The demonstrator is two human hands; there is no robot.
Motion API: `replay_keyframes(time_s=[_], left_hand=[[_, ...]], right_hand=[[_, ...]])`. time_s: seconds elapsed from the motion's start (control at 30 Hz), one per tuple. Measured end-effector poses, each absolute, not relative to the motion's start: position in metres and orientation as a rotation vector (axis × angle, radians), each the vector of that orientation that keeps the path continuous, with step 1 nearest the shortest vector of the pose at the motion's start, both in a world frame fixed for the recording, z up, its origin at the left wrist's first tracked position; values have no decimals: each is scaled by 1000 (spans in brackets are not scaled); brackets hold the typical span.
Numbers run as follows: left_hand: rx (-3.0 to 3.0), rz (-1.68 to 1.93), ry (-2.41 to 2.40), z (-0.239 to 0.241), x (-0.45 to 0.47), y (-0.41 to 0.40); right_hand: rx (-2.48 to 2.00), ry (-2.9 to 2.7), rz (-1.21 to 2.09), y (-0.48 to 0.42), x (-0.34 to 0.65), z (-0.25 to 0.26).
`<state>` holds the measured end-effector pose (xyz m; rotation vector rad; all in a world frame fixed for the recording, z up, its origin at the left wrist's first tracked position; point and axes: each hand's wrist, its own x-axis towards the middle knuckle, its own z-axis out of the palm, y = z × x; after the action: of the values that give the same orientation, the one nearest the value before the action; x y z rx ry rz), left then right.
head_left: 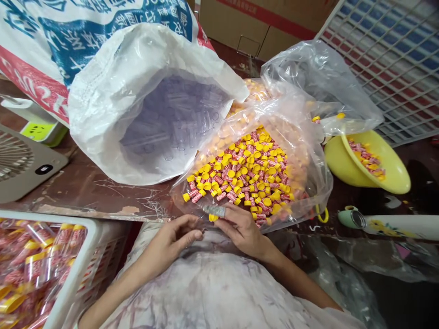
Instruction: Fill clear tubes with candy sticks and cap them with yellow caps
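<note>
Pinching yellow cap [213, 218] — right hand [242, 225] | left hand [176, 236] — near it, grip parted | clear bag [310, 164] just beyond

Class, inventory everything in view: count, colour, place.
sack: 1, white-blue-red, upper left
tubes: many, clear, in sack
bag: 1+, clear, centre
pieces: many, yellow-red, bag and bowl
bowl: 1, yellow, right
rack: 1, white, upper right
box: 1+, brown, top
fan: 1, beige, left
socket: 1, green-white, left
basket: 1, white, lower left
filled tubes: many, yellow-red, in basket
flask: 1, green-white, right
loop: 1, yellow, beside bag
sheeting: uncounted, clear, lower right
table: 1, brown, beneath
garment: 1, pale, bottom
left hand: 1, bare, lower centre
right hand: 1, finger wrapped grey, pinching piece, lower centre
</note>
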<state>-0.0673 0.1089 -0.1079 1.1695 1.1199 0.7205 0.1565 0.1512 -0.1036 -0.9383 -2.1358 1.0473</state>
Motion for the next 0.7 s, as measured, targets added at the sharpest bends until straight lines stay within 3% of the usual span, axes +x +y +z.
replay_keyframes(time_s=[0.17,0.4,0.7], left_hand=[[1194,683,1049,-104,-52,117],[1034,710,953,-104,-42,126],[652,905,867,-105,-41,129]], right_hand=[[-971,-2076,965,151,151,-105],[-1093,-1412,1282,155,138,-107],[-760,-2194,686,157,140,-109]])
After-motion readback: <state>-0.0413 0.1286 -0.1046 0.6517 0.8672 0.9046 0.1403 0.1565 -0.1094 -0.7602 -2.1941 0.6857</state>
